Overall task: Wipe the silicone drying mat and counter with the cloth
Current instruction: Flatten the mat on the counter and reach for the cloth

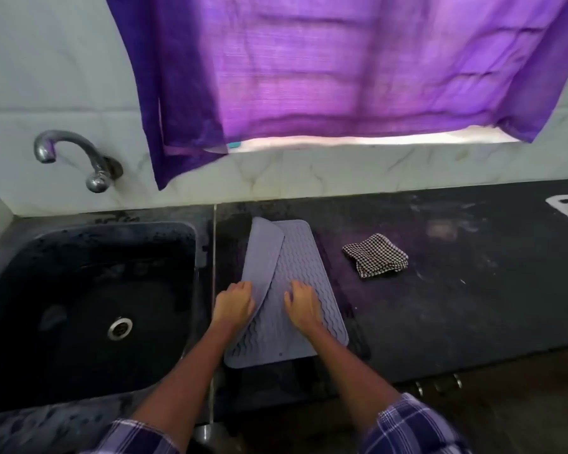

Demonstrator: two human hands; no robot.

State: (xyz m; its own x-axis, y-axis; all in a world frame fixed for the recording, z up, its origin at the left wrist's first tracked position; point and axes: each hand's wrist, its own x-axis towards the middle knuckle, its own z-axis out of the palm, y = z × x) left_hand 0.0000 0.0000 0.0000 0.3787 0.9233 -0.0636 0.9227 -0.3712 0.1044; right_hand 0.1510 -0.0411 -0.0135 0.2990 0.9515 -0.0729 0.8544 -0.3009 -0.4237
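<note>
While L edge folded: lilac mat [295, 283] (wavy ribs)

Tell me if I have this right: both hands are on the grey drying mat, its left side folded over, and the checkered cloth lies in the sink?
Not quite. The head view shows the checkered cloth lying on the dark counter to the right of the drying mat, not in the sink. The rest holds: the left hand and right hand are on the mat, whose left side is folded over.
</note>
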